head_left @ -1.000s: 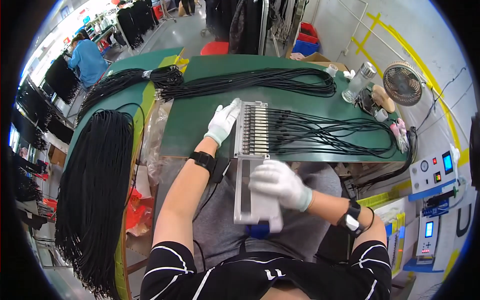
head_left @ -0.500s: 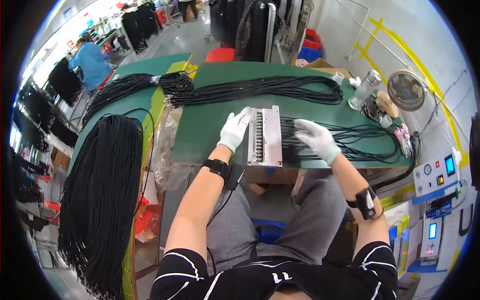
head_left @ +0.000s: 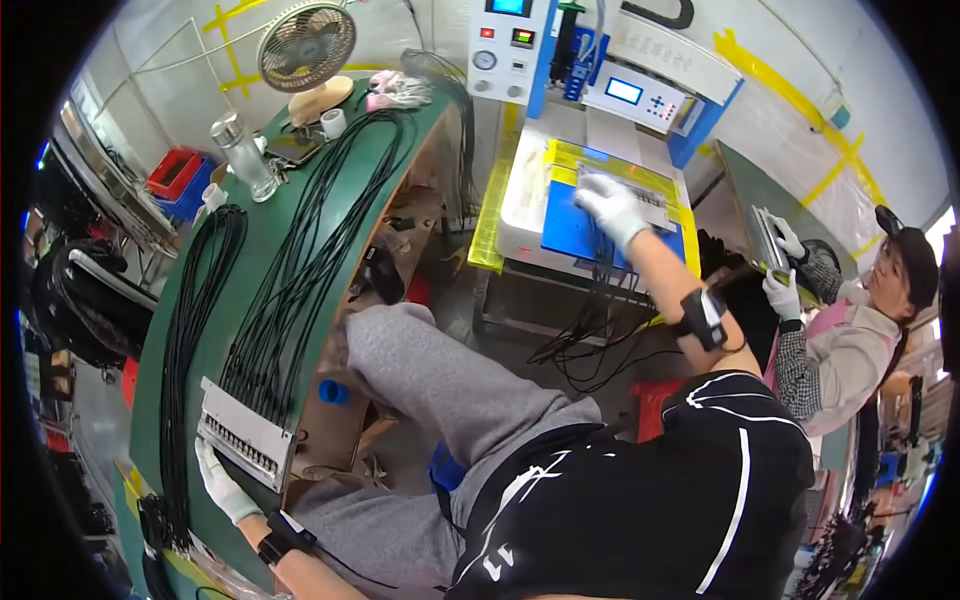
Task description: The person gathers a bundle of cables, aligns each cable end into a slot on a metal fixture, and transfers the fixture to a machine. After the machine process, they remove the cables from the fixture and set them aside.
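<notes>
From where I stand, the person sits twisted between two work spots, an arm out to each. The metal holder point(head_left: 240, 420) lies near the edge of the green table point(head_left: 212, 345), its black cables point(head_left: 300, 280) running away along the tabletop — laid lengthwise, I'd guess, so they don't tangle or drag on it. The gloved left hand point(head_left: 225, 485) rests against the holder's near long side, fingers stretched out rather than wrapped around, perhaps just steadying it.

The gloved right hand point(head_left: 612, 208) is over the blue plate point(head_left: 565, 225) on the machine's bench, beside a second metal strip point(head_left: 655, 205). More cables point(head_left: 590, 310) droop off the front there, probably because only their ends need to lie on the plate. That hand is blurred — I can't tell whether its fingers are closed on the strip or the cables, or merely touching.
</notes>
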Action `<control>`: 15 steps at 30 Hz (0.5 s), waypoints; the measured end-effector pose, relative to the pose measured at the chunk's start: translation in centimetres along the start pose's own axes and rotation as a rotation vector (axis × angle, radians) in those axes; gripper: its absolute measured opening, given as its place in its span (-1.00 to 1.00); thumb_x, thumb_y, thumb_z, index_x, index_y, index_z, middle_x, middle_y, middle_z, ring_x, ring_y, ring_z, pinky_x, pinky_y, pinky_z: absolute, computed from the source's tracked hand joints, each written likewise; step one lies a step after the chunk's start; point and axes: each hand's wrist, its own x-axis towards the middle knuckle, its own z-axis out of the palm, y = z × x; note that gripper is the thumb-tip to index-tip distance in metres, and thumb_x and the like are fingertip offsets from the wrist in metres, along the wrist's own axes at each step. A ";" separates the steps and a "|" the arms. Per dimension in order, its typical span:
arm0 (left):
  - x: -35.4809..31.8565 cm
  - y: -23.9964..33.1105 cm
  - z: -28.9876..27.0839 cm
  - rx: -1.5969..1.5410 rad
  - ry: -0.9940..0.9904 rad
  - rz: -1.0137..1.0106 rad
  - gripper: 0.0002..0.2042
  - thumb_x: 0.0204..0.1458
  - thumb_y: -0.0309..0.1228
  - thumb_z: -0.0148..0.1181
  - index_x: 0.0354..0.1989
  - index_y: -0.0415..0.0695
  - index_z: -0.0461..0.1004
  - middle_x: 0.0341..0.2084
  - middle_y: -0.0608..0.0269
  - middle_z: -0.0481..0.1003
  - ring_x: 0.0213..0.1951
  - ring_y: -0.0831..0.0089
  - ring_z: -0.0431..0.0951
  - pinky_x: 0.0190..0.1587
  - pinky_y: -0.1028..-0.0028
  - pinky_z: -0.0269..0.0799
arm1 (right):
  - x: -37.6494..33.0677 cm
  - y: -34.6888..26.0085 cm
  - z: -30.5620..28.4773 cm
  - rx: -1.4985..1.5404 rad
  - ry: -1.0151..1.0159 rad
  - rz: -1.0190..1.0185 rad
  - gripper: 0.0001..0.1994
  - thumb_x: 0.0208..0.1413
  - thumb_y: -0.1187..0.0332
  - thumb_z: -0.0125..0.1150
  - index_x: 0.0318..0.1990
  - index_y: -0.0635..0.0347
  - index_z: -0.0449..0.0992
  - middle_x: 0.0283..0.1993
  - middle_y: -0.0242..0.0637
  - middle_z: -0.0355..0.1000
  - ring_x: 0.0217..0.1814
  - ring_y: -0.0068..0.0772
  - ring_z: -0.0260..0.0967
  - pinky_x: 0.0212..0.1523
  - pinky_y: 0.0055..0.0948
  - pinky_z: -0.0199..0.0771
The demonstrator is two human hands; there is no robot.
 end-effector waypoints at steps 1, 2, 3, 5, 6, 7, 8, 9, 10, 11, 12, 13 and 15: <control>-0.1 -0.1 0.3 -0.006 -0.018 0.006 -0.55 0.36 -0.29 -0.17 0.28 -0.37 0.32 0.32 0.06 0.30 0.34 0.29 0.27 0.39 0.38 0.08 | 1.7 5.1 -3.1 -0.136 0.207 0.021 -0.53 0.08 0.12 0.26 0.07 0.23 0.55 0.06 -0.04 0.54 0.12 -0.16 0.48 0.16 -0.31 0.43; -0.4 -0.3 -0.4 0.037 -0.012 0.024 -0.55 0.36 -0.29 -0.15 0.28 -0.36 0.31 0.31 0.07 0.32 0.33 0.30 0.29 0.38 0.38 0.09 | 3.0 7.7 -6.0 -0.525 0.218 0.216 -0.47 0.06 0.06 0.27 0.13 0.18 0.52 0.13 -0.04 0.51 0.18 -0.15 0.46 0.19 -0.28 0.41; -0.8 -0.3 -1.2 0.080 0.000 0.042 -0.55 0.36 -0.29 -0.14 0.29 -0.35 0.31 0.30 0.07 0.33 0.31 0.30 0.31 0.38 0.39 0.10 | 2.8 9.9 -8.2 -0.573 0.195 0.335 -0.39 0.09 -0.03 0.24 0.19 0.22 0.47 0.16 0.01 0.48 0.23 -0.09 0.42 0.21 -0.25 0.38; -1.0 0.1 -1.7 0.118 0.016 0.066 -0.55 0.36 -0.29 -0.12 0.30 -0.34 0.30 0.29 0.08 0.35 0.30 0.31 0.32 0.37 0.40 0.11 | 3.2 12.5 -10.8 -0.617 0.178 0.450 -0.30 0.11 -0.12 0.21 0.25 0.26 0.41 0.20 0.06 0.44 0.28 -0.03 0.38 0.24 -0.23 0.34; -1.3 0.6 -1.9 0.095 0.045 0.033 -0.55 0.36 -0.29 -0.13 0.29 -0.34 0.31 0.27 0.06 0.37 0.29 0.30 0.34 0.36 0.40 0.13 | 3.7 13.8 -11.1 -0.596 0.140 0.492 -0.27 0.12 -0.15 0.19 0.28 0.24 0.38 0.20 0.07 0.44 0.28 -0.02 0.37 0.24 -0.23 0.33; -1.5 1.1 -2.6 0.076 0.079 -0.001 -0.56 0.36 -0.29 -0.13 0.28 -0.33 0.33 0.25 0.04 0.39 0.28 0.30 0.36 0.36 0.40 0.15 | 4.4 14.9 -10.8 -0.572 0.098 0.531 -0.25 0.12 -0.18 0.16 0.31 0.21 0.35 0.21 0.07 0.43 0.29 -0.02 0.37 0.24 -0.23 0.33; -1.9 1.7 -3.1 0.056 0.114 -0.035 -0.57 0.37 -0.29 -0.14 0.27 -0.33 0.34 0.24 0.02 0.40 0.26 0.29 0.38 0.35 0.40 0.17 | 5.2 16.2 -10.5 -0.548 0.054 0.569 -0.23 0.13 -0.21 0.13 0.34 0.19 0.32 0.22 0.08 0.42 0.29 -0.02 0.36 0.24 -0.23 0.33; -1.7 2.0 -2.4 0.050 0.104 -0.029 -0.57 0.37 -0.29 -0.14 0.27 -0.33 0.34 0.24 0.02 0.40 0.26 0.29 0.38 0.35 0.40 0.17 | 5.8 18.7 -11.3 -0.548 0.065 0.577 -0.23 0.13 -0.21 0.13 0.34 0.19 0.32 0.22 0.08 0.42 0.29 -0.02 0.36 0.24 -0.23 0.33; -1.8 2.2 -1.5 0.038 0.136 0.000 -0.57 0.37 -0.30 -0.14 0.27 -0.33 0.34 0.22 0.02 0.42 0.25 0.29 0.39 0.34 0.40 0.18 | 6.6 21.1 -11.8 -0.489 0.140 0.544 -0.23 0.12 -0.22 0.13 0.33 0.17 0.33 0.20 0.09 0.43 0.28 -0.02 0.38 0.24 -0.23 0.33; -1.6 2.6 -0.2 0.020 0.163 0.032 -0.57 0.37 -0.30 -0.15 0.26 -0.33 0.35 0.20 0.01 0.43 0.24 0.30 0.41 0.33 0.41 0.20 | 7.2 23.2 -12.8 -0.431 0.222 0.513 -0.23 0.12 -0.24 0.13 0.32 0.16 0.35 0.19 0.10 0.44 0.26 -0.02 0.39 0.23 -0.24 0.33; -1.5 3.0 1.4 -0.002 0.185 0.063 -0.58 0.37 -0.30 -0.15 0.25 -0.33 0.36 0.18 0.01 0.45 0.22 0.30 0.42 0.33 0.41 0.21 | 7.1 25.3 -14.4 -0.378 0.309 0.482 -0.23 0.12 -0.25 0.13 0.31 0.15 0.37 0.17 0.10 0.45 0.25 -0.02 0.40 0.23 -0.24 0.32; -2.5 4.0 0.7 0.022 0.204 0.060 -0.58 0.37 -0.30 -0.15 0.25 -0.33 0.36 0.18 0.01 0.45 0.22 0.30 0.42 0.33 0.41 0.21 | 7.3 24.5 -12.6 -0.365 0.281 0.476 -0.23 0.12 -0.25 0.13 0.31 0.15 0.37 0.17 0.10 0.45 0.25 -0.02 0.40 0.23 -0.24 0.32; -4.2 6.6 0.4 -0.021 0.253 0.113 -0.59 0.37 -0.32 -0.13 0.25 -0.34 0.36 0.16 0.02 0.47 0.21 0.33 0.43 0.32 0.42 0.21 | 6.4 22.2 -10.7 -0.333 0.337 0.468 -0.30 0.14 -0.21 0.16 0.23 0.18 0.45 0.09 0.02 0.51 0.14 -0.08 0.45 0.18 -0.28 0.34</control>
